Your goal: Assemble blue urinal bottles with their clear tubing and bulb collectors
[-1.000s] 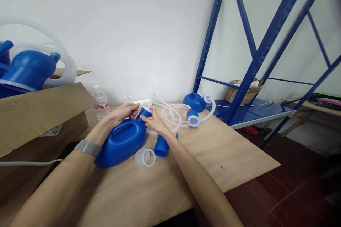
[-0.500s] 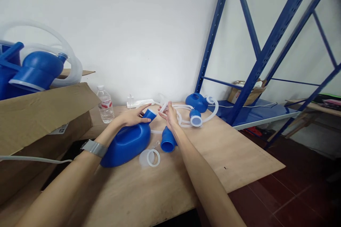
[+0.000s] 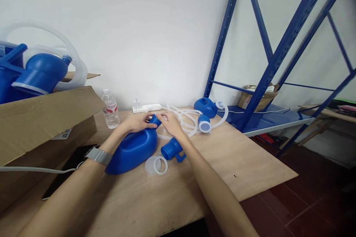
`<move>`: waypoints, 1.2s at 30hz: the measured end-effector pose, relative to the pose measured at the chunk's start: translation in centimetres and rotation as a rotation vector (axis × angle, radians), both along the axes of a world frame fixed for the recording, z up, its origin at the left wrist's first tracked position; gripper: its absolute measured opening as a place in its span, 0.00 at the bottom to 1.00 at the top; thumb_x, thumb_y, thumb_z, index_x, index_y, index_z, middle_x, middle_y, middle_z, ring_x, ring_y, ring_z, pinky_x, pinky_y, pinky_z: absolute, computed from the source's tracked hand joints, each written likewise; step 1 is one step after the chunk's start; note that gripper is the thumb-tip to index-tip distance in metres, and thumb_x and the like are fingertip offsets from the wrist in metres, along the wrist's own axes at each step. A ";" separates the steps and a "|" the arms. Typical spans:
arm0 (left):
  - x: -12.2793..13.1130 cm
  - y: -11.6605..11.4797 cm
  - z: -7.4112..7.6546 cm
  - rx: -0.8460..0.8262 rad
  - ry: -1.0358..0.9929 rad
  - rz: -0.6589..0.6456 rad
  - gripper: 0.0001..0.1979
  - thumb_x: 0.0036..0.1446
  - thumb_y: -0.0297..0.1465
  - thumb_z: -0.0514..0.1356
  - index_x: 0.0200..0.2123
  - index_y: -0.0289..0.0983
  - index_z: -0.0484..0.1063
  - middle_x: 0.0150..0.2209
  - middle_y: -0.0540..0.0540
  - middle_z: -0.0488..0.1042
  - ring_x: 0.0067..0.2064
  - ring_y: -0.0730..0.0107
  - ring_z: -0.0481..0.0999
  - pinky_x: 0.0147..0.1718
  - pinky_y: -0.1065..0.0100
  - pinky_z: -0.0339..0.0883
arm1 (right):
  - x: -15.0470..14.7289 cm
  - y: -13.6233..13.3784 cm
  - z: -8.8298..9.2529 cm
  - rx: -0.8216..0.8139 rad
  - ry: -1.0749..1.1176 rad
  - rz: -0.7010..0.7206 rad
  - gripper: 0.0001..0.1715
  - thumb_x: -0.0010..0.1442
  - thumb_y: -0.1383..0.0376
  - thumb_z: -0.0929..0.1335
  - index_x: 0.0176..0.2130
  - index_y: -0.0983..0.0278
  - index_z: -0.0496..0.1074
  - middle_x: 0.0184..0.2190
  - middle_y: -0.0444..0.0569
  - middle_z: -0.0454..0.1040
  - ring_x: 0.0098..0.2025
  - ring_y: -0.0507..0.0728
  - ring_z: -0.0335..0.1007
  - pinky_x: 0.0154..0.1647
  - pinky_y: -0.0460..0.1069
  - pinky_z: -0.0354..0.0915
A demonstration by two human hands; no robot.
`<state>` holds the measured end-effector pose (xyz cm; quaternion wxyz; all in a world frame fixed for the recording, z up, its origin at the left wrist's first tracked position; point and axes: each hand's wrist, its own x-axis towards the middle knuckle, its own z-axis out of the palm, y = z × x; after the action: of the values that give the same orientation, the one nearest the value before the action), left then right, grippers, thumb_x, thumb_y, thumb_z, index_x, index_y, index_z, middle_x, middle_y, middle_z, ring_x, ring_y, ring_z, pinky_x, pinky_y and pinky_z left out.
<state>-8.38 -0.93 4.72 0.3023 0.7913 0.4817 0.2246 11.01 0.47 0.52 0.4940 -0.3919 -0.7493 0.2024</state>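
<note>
Since half a second ago the right hand (image 3: 172, 124) has dropped to meet the left hand (image 3: 136, 123) at the neck of the jug (image 3: 133, 150), and the cup (image 3: 170, 149) has rolled over.

Head view: the jug lies on its side on the tabletop (image 3: 236, 163), neck toward the wall. Left fingers (image 3: 146, 120) wrap the neck. Right fingers (image 3: 167, 117) curve down just beside it, over the tube (image 3: 189, 118); whether they pinch anything I cannot tell. A clear ring (image 3: 157, 165) lies before the jug.
</note>
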 end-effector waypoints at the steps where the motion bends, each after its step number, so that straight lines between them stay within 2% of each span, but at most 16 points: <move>1: 0.0 0.1 -0.1 -0.001 -0.012 -0.005 0.38 0.45 0.48 0.69 0.58 0.39 0.71 0.57 0.38 0.77 0.59 0.46 0.74 0.57 0.56 0.67 | 0.0 0.0 0.3 -0.028 -0.039 0.062 0.23 0.66 0.50 0.64 0.29 0.60 0.75 0.36 0.51 0.77 0.47 0.62 0.69 0.57 0.56 0.60; 5: 0.0 0.2 -0.1 -0.008 -0.039 -0.018 0.38 0.44 0.47 0.69 0.58 0.40 0.72 0.56 0.39 0.77 0.58 0.46 0.75 0.56 0.57 0.68 | 0.1 0.7 0.8 -0.153 0.034 0.270 0.28 0.64 0.45 0.64 0.26 0.62 0.75 0.30 0.48 0.77 0.42 0.62 0.72 0.48 0.53 0.64; 7: 0.1 0.0 0.0 -0.014 -0.044 -0.030 0.36 0.44 0.47 0.70 0.56 0.40 0.73 0.53 0.40 0.79 0.57 0.47 0.76 0.54 0.58 0.69 | 0.0 0.9 0.6 -0.193 0.091 0.306 0.28 0.61 0.44 0.65 0.27 0.63 0.76 0.31 0.47 0.77 0.43 0.62 0.72 0.48 0.53 0.65; 10: 0.3 -0.3 0.3 -0.004 -0.053 -0.041 0.34 0.44 0.48 0.69 0.54 0.40 0.75 0.51 0.42 0.81 0.56 0.47 0.77 0.54 0.58 0.69 | -0.2 1.2 0.2 -0.203 0.132 0.245 0.27 0.59 0.44 0.66 0.27 0.63 0.74 0.28 0.47 0.75 0.41 0.62 0.72 0.45 0.52 0.65; 13: 0.2 -0.4 0.4 -0.010 -0.056 -0.092 0.32 0.45 0.48 0.69 0.53 0.40 0.75 0.51 0.42 0.80 0.58 0.47 0.75 0.56 0.58 0.67 | 0.0 1.7 0.1 -0.198 0.242 0.153 0.28 0.60 0.43 0.66 0.23 0.63 0.69 0.25 0.46 0.70 0.32 0.57 0.69 0.39 0.51 0.65; 15: 0.1 -0.4 0.3 -0.019 -0.046 -0.109 0.31 0.46 0.47 0.68 0.52 0.40 0.75 0.53 0.42 0.80 0.58 0.48 0.75 0.56 0.59 0.67 | 0.6 1.9 0.5 -0.201 0.284 0.150 0.30 0.62 0.42 0.63 0.24 0.62 0.67 0.25 0.46 0.68 0.28 0.55 0.67 0.36 0.51 0.65; 18: -0.1 -0.3 0.2 0.003 0.012 -0.093 0.29 0.49 0.46 0.67 0.53 0.40 0.75 0.54 0.42 0.79 0.58 0.48 0.75 0.55 0.60 0.67 | 1.2 1.3 1.9 -0.135 0.066 0.179 0.30 0.65 0.44 0.62 0.24 0.62 0.68 0.24 0.45 0.69 0.28 0.55 0.67 0.36 0.49 0.62; 21: -0.3 -0.2 0.0 0.068 0.086 -0.081 0.30 0.51 0.47 0.65 0.54 0.40 0.74 0.54 0.41 0.78 0.58 0.47 0.75 0.55 0.60 0.67 | 0.9 0.3 3.1 -0.001 -0.191 0.063 0.26 0.68 0.47 0.61 0.29 0.61 0.70 0.24 0.43 0.69 0.29 0.54 0.65 0.35 0.48 0.57; 24: -0.4 0.1 -0.4 0.104 0.106 -0.084 0.30 0.52 0.48 0.65 0.55 0.40 0.73 0.55 0.40 0.78 0.57 0.48 0.75 0.54 0.60 0.67 | -0.2 0.1 3.7 0.038 -0.288 -0.003 0.19 0.70 0.51 0.62 0.35 0.60 0.71 0.26 0.43 0.72 0.31 0.55 0.66 0.34 0.48 0.55; 29: -0.6 0.5 -0.9 0.138 0.102 -0.051 0.30 0.51 0.48 0.66 0.54 0.40 0.73 0.55 0.39 0.78 0.55 0.47 0.77 0.53 0.59 0.68 | -1.2 1.3 3.3 0.000 -0.255 0.130 0.11 0.68 0.56 0.64 0.41 0.58 0.72 0.27 0.42 0.75 0.33 0.55 0.70 0.38 0.47 0.58; 32: -0.5 0.3 -0.8 0.145 0.116 -0.043 0.29 0.51 0.47 0.65 0.54 0.39 0.73 0.55 0.39 0.78 0.54 0.47 0.77 0.52 0.59 0.68 | -1.2 2.0 2.8 -0.044 -0.179 0.215 0.13 0.67 0.54 0.65 0.41 0.59 0.74 0.27 0.41 0.75 0.32 0.55 0.70 0.36 0.47 0.60; 36: -0.3 0.1 -0.5 0.138 0.113 -0.063 0.26 0.53 0.47 0.64 0.51 0.39 0.74 0.52 0.40 0.79 0.52 0.48 0.78 0.51 0.60 0.68 | -1.3 2.9 2.1 -0.111 -0.043 0.241 0.16 0.65 0.54 0.65 0.37 0.61 0.76 0.29 0.43 0.77 0.32 0.55 0.71 0.35 0.47 0.63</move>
<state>-8.64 -0.87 4.25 0.2263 0.8364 0.4562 0.2027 9.67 3.33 2.65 0.4274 -0.3301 -0.7890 0.2930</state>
